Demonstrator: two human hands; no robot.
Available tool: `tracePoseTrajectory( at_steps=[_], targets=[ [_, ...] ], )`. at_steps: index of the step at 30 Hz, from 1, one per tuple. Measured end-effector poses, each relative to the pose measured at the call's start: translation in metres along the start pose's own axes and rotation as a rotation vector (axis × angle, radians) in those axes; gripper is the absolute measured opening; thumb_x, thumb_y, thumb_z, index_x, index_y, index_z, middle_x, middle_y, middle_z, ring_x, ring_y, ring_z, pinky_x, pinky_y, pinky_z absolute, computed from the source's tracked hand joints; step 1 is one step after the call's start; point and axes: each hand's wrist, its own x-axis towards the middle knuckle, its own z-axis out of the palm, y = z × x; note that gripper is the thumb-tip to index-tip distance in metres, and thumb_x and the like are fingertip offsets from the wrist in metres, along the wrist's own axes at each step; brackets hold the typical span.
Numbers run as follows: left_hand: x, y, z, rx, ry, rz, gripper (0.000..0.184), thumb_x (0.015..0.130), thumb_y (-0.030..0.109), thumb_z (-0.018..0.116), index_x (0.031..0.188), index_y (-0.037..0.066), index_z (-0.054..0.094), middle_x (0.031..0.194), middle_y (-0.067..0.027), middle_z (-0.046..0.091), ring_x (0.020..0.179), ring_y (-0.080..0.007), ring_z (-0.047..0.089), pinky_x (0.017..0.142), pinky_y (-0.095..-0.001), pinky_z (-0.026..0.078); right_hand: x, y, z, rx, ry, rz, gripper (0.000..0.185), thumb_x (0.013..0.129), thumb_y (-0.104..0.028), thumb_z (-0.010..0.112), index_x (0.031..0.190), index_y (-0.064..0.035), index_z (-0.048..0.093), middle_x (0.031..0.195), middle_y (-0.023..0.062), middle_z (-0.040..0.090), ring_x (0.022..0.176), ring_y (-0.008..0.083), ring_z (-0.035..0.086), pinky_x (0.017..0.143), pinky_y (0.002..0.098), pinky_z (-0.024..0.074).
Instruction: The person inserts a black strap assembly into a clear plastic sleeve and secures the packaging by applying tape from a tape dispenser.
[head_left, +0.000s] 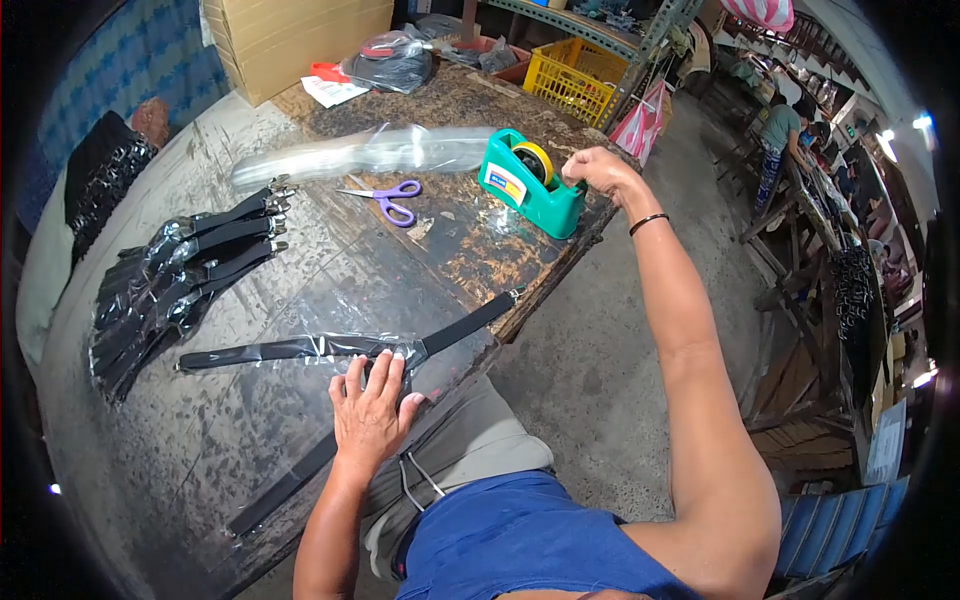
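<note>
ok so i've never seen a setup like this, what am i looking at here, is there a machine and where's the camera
There's no machine, just a person using two bare hands. This single picture comes from a camera worn on the head, looking forward and down, so you also see their own arms and lap.

The left hand lies on a black strap partly covered by clear plastic. The right hand is at the end of a green tape dispenser; whether its fingers hold any tape is too small to tell.

Also on the worn table are purple-handled scissors, a long stack of clear plastic sleeves, and a pile of wrapped straps.
</note>
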Motion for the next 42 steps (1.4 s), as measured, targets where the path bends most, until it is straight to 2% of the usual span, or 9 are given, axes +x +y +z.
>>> tracePoseTrajectory(
  at_steps=[3, 5, 6, 10, 24, 31, 33, 35, 42],
  targets=[
    [0.000, -0.001, 0.001, 0.041, 0.010, 0.021, 0.056, 0.092, 0.046, 0.061, 0.136, 0.011, 0.057, 0.141, -0.0057, 0.053, 0.130, -0.0315, 0.041, 0.104, -0.0492, 0.030, -0.019, -0.030, -0.001, -0.089, 0.085, 0.015, 0.014, 0.087, -0.011, 0.068, 0.090, 0.0022, 0.070, 0.082, 0.0094, 0.069, 0.074, 0.0157, 0.061, 0.066, 0.0334, 0.0480],
    [0.000, 0.000, 0.000, 0.005, -0.010, -0.002, 0.056, 0.091, 0.042, 0.063, 0.135, 0.009, 0.057, 0.143, -0.0076, 0.053, 0.132, -0.0327, 0.040, 0.106, -0.0500, 0.028, -0.025, -0.029, -0.003, -0.072, 0.118, -0.077, 0.018, 0.089, -0.016, 0.069, 0.081, -0.0003, 0.067, 0.074, 0.0009, 0.063, 0.065, 0.0103, 0.055, 0.060, 0.0290, 0.0444],
    [0.000, 0.001, 0.000, 0.002, -0.010, 0.002, 0.056, 0.091, 0.042, 0.063, 0.135, 0.009, 0.057, 0.143, -0.0076, 0.053, 0.132, -0.0327, 0.040, 0.106, -0.0500, 0.028, -0.020, -0.015, -0.007, -0.073, 0.102, -0.082, 0.016, 0.089, -0.011, 0.067, 0.096, 0.0031, 0.065, 0.080, 0.0068, 0.066, 0.069, 0.0141, 0.061, 0.058, 0.0316, 0.0470],
    [0.000, 0.001, 0.000, 0.017, -0.015, -0.009, 0.056, 0.092, 0.042, 0.062, 0.136, 0.009, 0.056, 0.142, -0.0075, 0.053, 0.132, -0.0327, 0.040, 0.107, -0.0503, 0.028, -0.051, 0.001, 0.002, 0.234, 0.184, 0.071, 0.037, 0.089, -0.012, 0.070, 0.119, -0.0036, 0.051, 0.078, 0.0036, 0.061, 0.063, 0.0106, 0.058, 0.050, 0.0250, 0.0451],
    [0.001, 0.001, -0.001, 0.004, -0.032, -0.014, 0.056, 0.092, 0.042, 0.061, 0.137, 0.009, 0.055, 0.143, -0.0080, 0.052, 0.133, -0.0326, 0.040, 0.108, -0.0498, 0.027, -0.068, 0.027, 0.012, 0.618, 0.118, 0.149, 0.032, 0.093, -0.015, 0.068, 0.121, -0.0109, 0.053, 0.080, -0.0005, 0.064, 0.065, 0.0092, 0.057, 0.059, 0.0248, 0.0473],
    [0.001, 0.000, 0.000, 0.021, -0.059, -0.019, 0.056, 0.092, 0.041, 0.062, 0.137, 0.009, 0.055, 0.144, -0.0075, 0.051, 0.133, -0.0327, 0.040, 0.107, -0.0502, 0.028, -0.053, 0.044, 0.028, 0.159, 0.252, -0.116, 0.047, 0.084, -0.009, 0.070, 0.126, 0.0000, 0.049, 0.079, 0.0059, 0.064, 0.066, 0.0153, 0.060, 0.061, 0.0313, 0.0496],
    [0.000, 0.001, 0.000, 0.024, -0.043, -0.007, 0.056, 0.092, 0.041, 0.062, 0.138, 0.009, 0.054, 0.144, -0.0074, 0.051, 0.133, -0.0328, 0.040, 0.107, -0.0503, 0.028, -0.058, 0.049, 0.029, -0.707, 0.507, -0.142, 0.049, 0.083, -0.010, 0.069, 0.127, -0.0013, 0.049, 0.078, 0.0062, 0.063, 0.071, 0.0146, 0.061, 0.064, 0.0327, 0.0495],
    [0.001, 0.002, -0.001, 0.002, -0.051, -0.025, 0.056, 0.091, 0.040, 0.062, 0.137, 0.009, 0.054, 0.144, -0.0073, 0.051, 0.133, -0.0327, 0.040, 0.107, -0.0505, 0.028, -0.065, 0.070, 0.029, -0.648, 0.544, -0.158, 0.050, 0.082, -0.012, 0.069, 0.128, -0.0034, 0.050, 0.076, 0.0059, 0.061, 0.074, 0.0137, 0.060, 0.067, 0.0327, 0.0487],
    [0.001, 0.000, 0.002, -0.001, -0.031, -0.020, 0.057, 0.091, 0.042, 0.063, 0.137, 0.010, 0.055, 0.143, -0.0071, 0.052, 0.133, -0.0325, 0.040, 0.106, -0.0506, 0.028, -0.167, 0.100, 0.121, 0.391, 0.054, 0.069, 0.032, 0.088, -0.006, 0.066, 0.117, -0.0053, 0.052, 0.075, 0.0002, 0.062, 0.066, 0.0090, 0.057, 0.057, 0.0272, 0.0457]
  ],
)
